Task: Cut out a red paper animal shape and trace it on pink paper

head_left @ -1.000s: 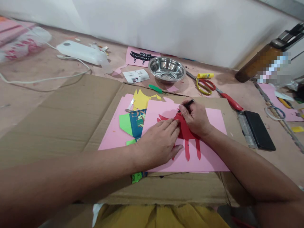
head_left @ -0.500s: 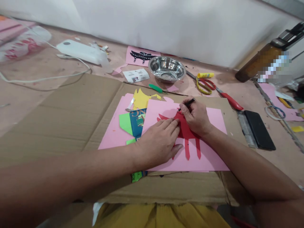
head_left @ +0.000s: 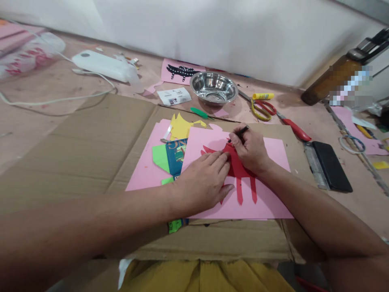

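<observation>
A red paper cutout [head_left: 239, 170] of a four-legged animal lies on a pink sheet [head_left: 270, 202]. Flat on the cutout and the sheet rests my left hand [head_left: 202, 180], fingers stretched out and covering part of the shape. Between the fingers of my right hand [head_left: 253, 152] is a slim black pen [head_left: 243, 130], its tip down by the cutout's upper edge. The exact contact point is too small to make out. Left of the sheet are a yellow paper cutout [head_left: 180, 127], a blue and green printed piece [head_left: 175, 156] and more pink paper [head_left: 146, 170].
Brown cardboard [head_left: 91, 150] lies under the papers. Beyond it are a steel bowl [head_left: 214, 91], scissors [head_left: 261, 111], a yellow glue stick [head_left: 263, 96] and a green-handled tool [head_left: 199, 112]. A black phone [head_left: 332, 166] lies right; a brown bottle [head_left: 330, 79] leans behind.
</observation>
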Demonstrator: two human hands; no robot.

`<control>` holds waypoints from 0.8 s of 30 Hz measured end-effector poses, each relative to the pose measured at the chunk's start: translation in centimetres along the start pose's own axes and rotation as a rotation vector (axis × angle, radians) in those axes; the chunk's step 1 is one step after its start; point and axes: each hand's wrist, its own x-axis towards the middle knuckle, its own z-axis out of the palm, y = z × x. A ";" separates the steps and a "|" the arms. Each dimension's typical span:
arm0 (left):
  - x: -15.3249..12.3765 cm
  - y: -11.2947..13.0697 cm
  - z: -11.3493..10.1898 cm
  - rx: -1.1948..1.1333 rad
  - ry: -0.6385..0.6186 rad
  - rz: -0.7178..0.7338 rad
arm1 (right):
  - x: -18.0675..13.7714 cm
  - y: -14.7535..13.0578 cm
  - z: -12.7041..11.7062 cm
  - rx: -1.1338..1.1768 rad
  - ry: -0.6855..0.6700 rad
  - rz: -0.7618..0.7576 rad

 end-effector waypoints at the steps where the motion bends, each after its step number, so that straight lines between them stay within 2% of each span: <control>1: 0.0 0.0 0.0 0.000 0.001 0.000 | 0.0 0.0 0.0 -0.001 -0.002 0.002; 24: 0.1 -0.1 0.0 -0.029 -0.023 -0.001 | -0.1 -0.1 0.0 0.003 -0.037 -0.001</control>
